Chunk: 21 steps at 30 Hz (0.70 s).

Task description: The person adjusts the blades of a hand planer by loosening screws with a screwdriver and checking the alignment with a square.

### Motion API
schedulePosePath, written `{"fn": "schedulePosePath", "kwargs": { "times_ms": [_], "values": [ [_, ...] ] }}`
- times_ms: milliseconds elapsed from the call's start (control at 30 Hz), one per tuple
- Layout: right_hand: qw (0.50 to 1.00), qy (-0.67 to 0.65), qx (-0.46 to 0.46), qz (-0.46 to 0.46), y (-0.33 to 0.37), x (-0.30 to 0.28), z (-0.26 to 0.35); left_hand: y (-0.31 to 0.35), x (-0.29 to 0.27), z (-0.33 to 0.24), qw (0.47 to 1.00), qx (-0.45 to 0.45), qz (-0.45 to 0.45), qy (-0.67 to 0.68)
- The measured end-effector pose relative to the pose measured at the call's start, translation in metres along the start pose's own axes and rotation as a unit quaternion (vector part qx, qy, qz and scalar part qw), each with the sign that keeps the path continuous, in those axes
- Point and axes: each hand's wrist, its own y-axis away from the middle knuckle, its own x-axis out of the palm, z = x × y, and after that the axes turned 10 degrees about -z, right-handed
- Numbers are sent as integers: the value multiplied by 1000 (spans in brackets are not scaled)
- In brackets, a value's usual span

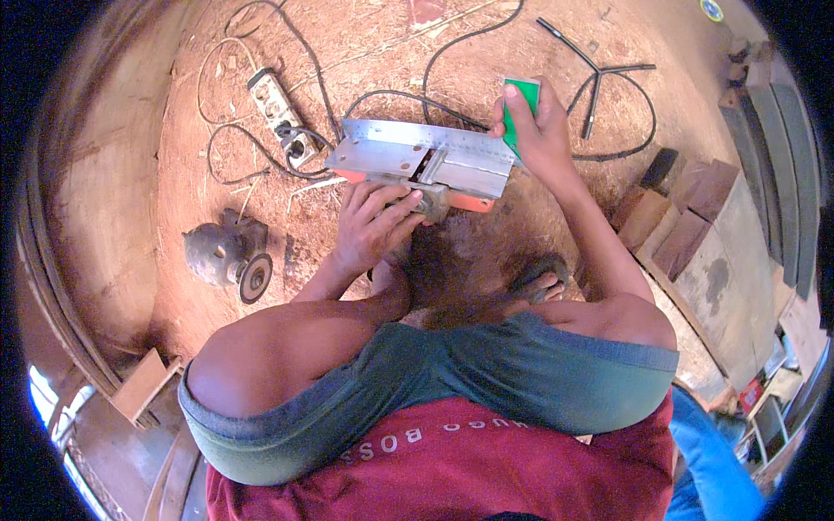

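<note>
An electric hand planer (pixel 469 165) lies sole up before me, its flat metal base and the slot across it showing, with orange parts of the body below. My left hand (pixel 378 217) rests on its near side, fingers closed over the edge by the middle of the body. My right hand (pixel 539 126) pinches a flat green rectangular piece (pixel 522 117) with a pale edge, thumb on its face, by the planer's right end. The piece's exact kind is not clear, and whether it touches the planer cannot be told.
A white power strip (pixel 282 117) with plugged-in black cords lies at the far left. Nearer stands a bench grinder-like motor (pixel 228 252) with a round disc. A black three-legged metal piece (pixel 597 71) lies far right, and wooden blocks (pixel 682 243) at right. Shavings cover the floor.
</note>
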Motion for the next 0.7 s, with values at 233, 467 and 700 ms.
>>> {"fn": "schedulePosePath", "kwargs": {
  "times_ms": [233, 467, 700],
  "values": [
    [999, -3, 14, 32, 8, -4, 47, -1, -2, -6, 1000, -18, 1, -8],
    [996, 6, -6, 83, 20, 5, 56, 2, -1, -4, 1000, -16, -10, -12],
    [997, -2, -9, 73, 20, 11, 53, 0, -1, -8, 1000, -19, -4, -19]
  ]
}}
